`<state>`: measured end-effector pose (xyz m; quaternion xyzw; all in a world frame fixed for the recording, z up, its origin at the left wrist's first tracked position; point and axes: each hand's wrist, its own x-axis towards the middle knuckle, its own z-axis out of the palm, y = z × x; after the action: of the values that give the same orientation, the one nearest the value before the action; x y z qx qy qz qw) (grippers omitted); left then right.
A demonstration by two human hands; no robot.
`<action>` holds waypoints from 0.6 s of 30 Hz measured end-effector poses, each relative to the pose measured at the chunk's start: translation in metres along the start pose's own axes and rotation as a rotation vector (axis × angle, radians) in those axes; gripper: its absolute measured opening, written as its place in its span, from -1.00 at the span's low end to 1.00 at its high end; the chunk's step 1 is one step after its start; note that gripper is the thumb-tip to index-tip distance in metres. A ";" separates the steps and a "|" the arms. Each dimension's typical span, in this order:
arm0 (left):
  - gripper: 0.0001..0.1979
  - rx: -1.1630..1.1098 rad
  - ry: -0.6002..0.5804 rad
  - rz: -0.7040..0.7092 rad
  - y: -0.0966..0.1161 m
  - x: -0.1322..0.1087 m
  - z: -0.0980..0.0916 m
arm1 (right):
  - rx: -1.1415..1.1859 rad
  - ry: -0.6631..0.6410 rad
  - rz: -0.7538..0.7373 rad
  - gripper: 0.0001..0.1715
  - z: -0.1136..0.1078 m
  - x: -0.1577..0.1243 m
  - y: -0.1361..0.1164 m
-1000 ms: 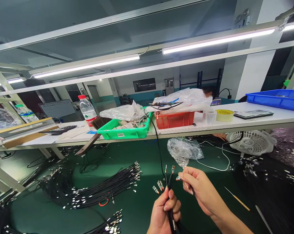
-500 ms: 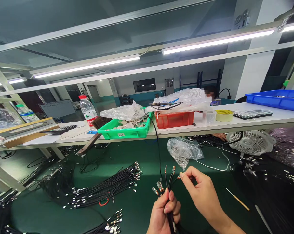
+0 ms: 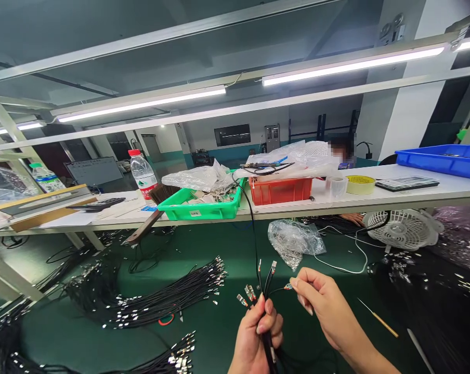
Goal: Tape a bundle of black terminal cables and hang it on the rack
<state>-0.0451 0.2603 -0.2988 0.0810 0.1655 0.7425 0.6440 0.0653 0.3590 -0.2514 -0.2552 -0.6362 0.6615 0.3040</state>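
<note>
Now, in the head view, one black lead (image 3: 276,290) has been drawn farther from the bundle of black cables (image 3: 270,343), so it is set apart from its neighbours. Its end connector (image 3: 288,286), orange-red marked, is apparently pinched between right-hand (image 3: 323,300) thumb and forefinger; the tip is partly covered. The bundle, metal-tipped ends fanned, is held above the green work surface (image 3: 215,335) by the left hand's (image 3: 256,330) wrapped fingers.
</note>
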 end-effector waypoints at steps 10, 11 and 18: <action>-0.62 0.114 0.132 -0.050 -0.009 0.010 -0.005 | 0.317 -0.109 0.075 -0.64 0.007 -0.003 -0.006; -0.62 0.125 0.137 -0.049 -0.010 0.010 -0.006 | 0.333 -0.120 0.083 -0.64 0.007 -0.003 -0.005; -0.66 0.187 0.151 -0.030 -0.015 0.015 -0.011 | 0.473 -0.222 0.138 -0.64 0.006 -0.003 -0.004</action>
<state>-0.0374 0.2757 -0.3155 0.0819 0.2831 0.7181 0.6304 0.0638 0.3529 -0.2475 -0.1457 -0.4744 0.8349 0.2381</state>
